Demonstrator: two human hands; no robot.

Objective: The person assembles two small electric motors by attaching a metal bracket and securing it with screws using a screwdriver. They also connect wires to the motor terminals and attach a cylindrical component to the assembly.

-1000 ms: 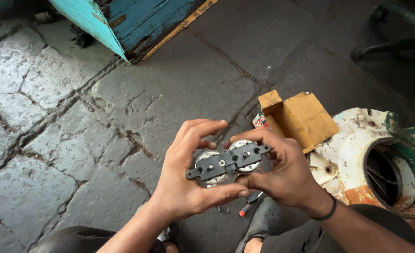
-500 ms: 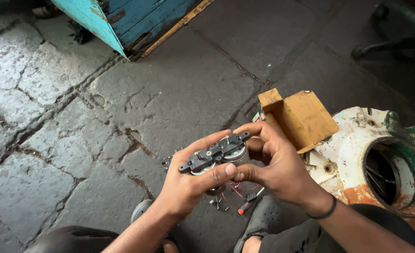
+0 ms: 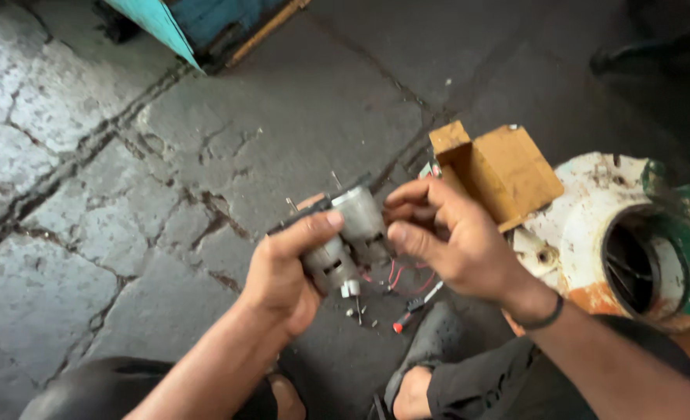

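My left hand [image 3: 281,276] grips a pair of small silver cylindrical motors [image 3: 346,237] joined by a dark bracket, tilted so their shafts point up and down. Thin red wires [image 3: 398,274] hang from the motors. My right hand [image 3: 447,239] is beside the right motor, fingers curled, fingertips touching or nearly touching its side. I cannot tell whether it grips. A small red-handled screwdriver [image 3: 409,313] lies on the ground below the hands.
An open brown cardboard box [image 3: 497,171] sits to the right on the cracked stone floor [image 3: 111,194]. A rusty white and green round metal housing [image 3: 633,249] stands at far right. A turquoise painted panel [image 3: 158,23] leans at top. My sandalled feet [image 3: 430,350] are below.
The motor pair has been turned from face-on to side-on. My right hand has loosened from the bracket and now rests at the right motor's side.
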